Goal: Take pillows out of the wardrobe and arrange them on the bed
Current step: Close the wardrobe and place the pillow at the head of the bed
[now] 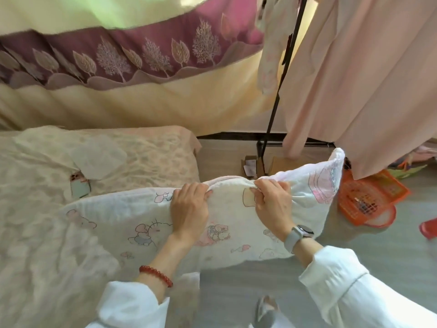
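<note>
Bed (35, 245) at left under a rumpled pale floral cover. White cartoon-print pillow (146, 218) lying across the bed's right edge, left end on the cover, right end jutting out over the grey floor (390, 245). Left hand (189, 209) and right hand (274, 204) both clenched on the pillow's far edge, close together. Orange basket (369, 197) on floor at right, below pink curtain (366, 79).

Bed (35, 233) cut off at left edge; pillow's (142, 209) far side hidden.
</note>
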`<state>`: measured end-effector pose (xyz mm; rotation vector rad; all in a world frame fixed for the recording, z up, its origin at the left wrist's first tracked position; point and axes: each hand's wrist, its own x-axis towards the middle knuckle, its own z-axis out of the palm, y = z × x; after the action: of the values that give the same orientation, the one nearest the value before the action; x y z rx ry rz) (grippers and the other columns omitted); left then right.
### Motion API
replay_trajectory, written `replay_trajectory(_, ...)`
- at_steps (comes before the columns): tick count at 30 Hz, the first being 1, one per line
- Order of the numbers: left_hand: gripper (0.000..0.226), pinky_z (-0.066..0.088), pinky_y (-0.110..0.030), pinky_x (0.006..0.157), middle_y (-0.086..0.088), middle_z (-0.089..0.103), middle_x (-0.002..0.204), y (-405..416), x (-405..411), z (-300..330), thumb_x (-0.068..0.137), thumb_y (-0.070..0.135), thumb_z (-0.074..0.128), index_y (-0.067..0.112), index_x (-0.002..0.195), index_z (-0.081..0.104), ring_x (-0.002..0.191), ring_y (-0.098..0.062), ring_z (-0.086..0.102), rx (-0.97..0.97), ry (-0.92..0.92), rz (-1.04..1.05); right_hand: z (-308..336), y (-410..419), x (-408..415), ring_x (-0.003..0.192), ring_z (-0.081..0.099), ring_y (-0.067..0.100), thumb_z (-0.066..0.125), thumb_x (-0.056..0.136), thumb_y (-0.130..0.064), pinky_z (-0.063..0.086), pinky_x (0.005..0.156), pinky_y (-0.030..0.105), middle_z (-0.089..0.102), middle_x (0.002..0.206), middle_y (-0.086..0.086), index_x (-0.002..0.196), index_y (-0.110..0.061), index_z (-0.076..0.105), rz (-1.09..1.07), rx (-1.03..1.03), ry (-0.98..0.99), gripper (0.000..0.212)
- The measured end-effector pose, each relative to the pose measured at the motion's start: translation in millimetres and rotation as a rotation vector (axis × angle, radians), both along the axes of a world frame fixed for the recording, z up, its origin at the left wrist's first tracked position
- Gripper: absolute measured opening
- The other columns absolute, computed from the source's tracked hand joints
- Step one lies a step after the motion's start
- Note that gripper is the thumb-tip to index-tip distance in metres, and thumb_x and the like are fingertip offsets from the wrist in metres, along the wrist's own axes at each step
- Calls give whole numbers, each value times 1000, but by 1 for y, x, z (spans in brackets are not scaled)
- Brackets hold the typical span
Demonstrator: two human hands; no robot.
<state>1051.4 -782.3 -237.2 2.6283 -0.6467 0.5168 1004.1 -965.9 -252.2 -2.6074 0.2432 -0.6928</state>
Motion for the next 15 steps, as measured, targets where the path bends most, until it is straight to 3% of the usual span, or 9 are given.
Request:
replay_trajectory(4, 28, 26, -33, 60, -10, 59, 64, -62, 89, 2, 86, 22, 41, 4, 73, 58, 62, -29, 56, -44, -15, 44, 1, -61, 94, 85, 61, 29, 55, 84, -10, 36, 80, 39, 69, 86, 10, 84, -8, 61, 27, 26, -8, 7)
replay_trajectory(11, 28, 26, -35, 60, -10, 59, 66, -121, 220, 12, 86, 23, 40, 5, 74, 58, 65, -30, 55, -59, -22, 194, 7, -122, 252, 86, 58, 30, 52, 83, -8, 30, 80, 36, 68, 86, 9, 85, -10, 60, 160, 62, -20, 8)
replay_trajectory(15, 29, 26, -35, 62, -10, 60, 68, -119, 302, 21, 86, 24, 39, 6, 76, 59, 68, -30, 51, -100, -48, 307, 16, -119, 355, 80, 57, 26, 47, 78, -10, 23, 71, 32, 68, 76, 6, 78, -8, 60, 279, 84, -77, 13)
